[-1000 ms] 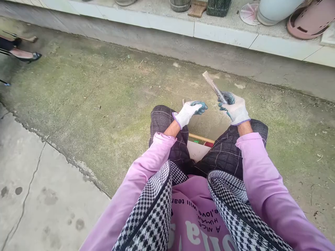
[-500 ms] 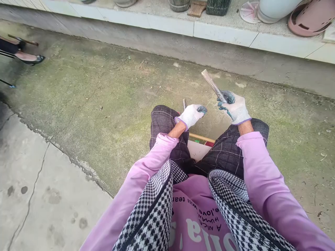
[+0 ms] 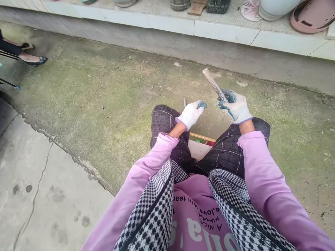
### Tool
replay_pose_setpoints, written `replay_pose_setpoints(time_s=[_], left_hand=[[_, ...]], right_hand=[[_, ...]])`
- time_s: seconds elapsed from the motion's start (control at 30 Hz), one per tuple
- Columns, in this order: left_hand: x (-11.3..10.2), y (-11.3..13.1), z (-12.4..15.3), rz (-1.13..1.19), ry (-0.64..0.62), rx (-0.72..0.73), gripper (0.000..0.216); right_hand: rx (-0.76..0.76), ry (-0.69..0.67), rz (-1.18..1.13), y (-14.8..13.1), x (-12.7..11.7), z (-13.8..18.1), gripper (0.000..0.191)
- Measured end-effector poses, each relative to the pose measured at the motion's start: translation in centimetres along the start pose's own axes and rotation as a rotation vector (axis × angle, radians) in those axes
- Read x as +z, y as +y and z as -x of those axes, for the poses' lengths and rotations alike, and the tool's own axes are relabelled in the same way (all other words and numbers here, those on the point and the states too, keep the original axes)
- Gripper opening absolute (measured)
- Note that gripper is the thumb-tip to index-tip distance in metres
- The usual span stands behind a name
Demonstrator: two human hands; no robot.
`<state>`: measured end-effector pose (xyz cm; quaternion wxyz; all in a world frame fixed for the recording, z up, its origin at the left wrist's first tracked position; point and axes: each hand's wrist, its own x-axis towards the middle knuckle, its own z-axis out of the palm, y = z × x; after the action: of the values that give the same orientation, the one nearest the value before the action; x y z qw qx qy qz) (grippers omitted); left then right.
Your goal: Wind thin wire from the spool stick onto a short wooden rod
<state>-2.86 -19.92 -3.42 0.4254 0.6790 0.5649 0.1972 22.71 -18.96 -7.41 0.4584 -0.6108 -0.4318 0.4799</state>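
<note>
My right hand [image 3: 237,107], in a white glove with dark coated fingertips, grips a wooden stick [image 3: 212,81] that points up and to the left. Thin string or wire is wound around the stick close to my fingers. A fine strand [image 3: 209,97] stretches from there to my left hand [image 3: 192,113], gloved the same way, whose fingers are pinched on it. The strand is too thin to tell its material. Just behind my left hand shows the end of another stick [image 3: 184,102]; the rest of it is hidden.
Between my knees lie a pale board [image 3: 199,149] and a yellowish rod [image 3: 202,137]. Ahead runs a tiled ledge [image 3: 170,26] with several pots, among them a pink pot [image 3: 312,17]. At far left is another person's shoe [image 3: 39,61]. The concrete ground is mossy.
My left fingertips have tilted upward slightly, with the strand held between both hands. My right hand keeps its grip on the stick. The view has shifted a little.
</note>
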Motion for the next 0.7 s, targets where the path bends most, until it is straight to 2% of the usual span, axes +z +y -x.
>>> replay_pose_setpoints(time_s=[0.13, 0.3, 0.37, 0.53, 0.7], left_hand=[[0.4, -0.4, -0.5, 0.089, 0.019, -0.043, 0.027], [-0.2, -0.5, -0.3, -0.116, 0.032, -0.082, 0.029], [-0.2, -0.5, -0.3, -0.117, 0.004, -0.081, 0.032], [0.1, 0.1, -0.2, 0.214, -0.082, -0.185, 0.032], [-0.6, 1.6, 0.1, 0.57, 0.026, -0.35, 0.024]], right_hand=[[0.003, 0.002, -0.022, -0.2, 0.1, 0.0, 0.076], [-0.013, -0.018, 0.01, -0.1, 0.1, 0.0, 0.075], [-0.014, -0.028, 0.026, -0.1, 0.0, 0.0, 0.074], [-0.029, -0.032, 0.033, -0.2, -0.3, 0.0, 0.075], [-0.044, -0.039, 0.031, -0.5, -0.3, 0.2, 0.076]])
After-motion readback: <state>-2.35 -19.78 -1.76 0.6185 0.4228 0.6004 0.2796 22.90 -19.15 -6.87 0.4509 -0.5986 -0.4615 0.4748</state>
